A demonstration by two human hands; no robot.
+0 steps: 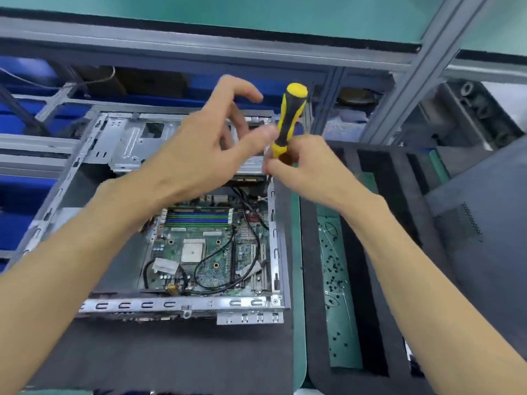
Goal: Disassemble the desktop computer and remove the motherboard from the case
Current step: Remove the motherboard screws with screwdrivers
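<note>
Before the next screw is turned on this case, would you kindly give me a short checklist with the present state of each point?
1. Screwdriver gripped: ok, the right hand holds its lower handle.
2. Tip seated in a screw: cannot tell, the hands hide it.
3. Left hand clear of the tool: not ok, its thumb lies against the handle.
4. Motherboard free of cables: not ok, black cables cross it.
5. Case flat on the mat: ok.
6. Loose screws kept out of the case: ok, they lie in the tray at right.
</note>
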